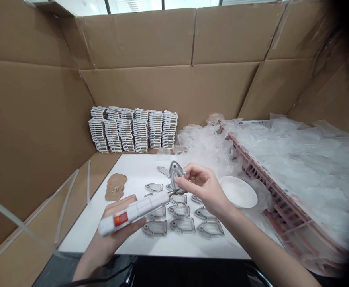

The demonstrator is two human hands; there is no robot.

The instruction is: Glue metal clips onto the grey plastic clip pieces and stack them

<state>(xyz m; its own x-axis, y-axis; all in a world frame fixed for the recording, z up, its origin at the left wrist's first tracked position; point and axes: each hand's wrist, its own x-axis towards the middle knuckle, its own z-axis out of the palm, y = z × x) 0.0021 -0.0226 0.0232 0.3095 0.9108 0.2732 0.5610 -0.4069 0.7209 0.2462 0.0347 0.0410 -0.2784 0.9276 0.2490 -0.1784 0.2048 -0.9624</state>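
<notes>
Tip of the glue gun [138,211] seems hidden behind the right hand [208,191]; at 3 o'clock plastic film [297,155] covers the contents of the crate [270,191].

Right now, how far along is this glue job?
Looks done: stacks of pieces at the back wall. In hand: the left hand holds a glue gun, nozzle near the grey piece pinched by the right hand. Left: roughly a dozen loose pieces laid out on the white board.

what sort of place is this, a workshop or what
Probably a small hand-assembly bench, screened by cardboard walls. The left hand holds a glue gun, the right hand a grey part; matching parts lie in rows on the white board, with neat stacks behind.
</notes>
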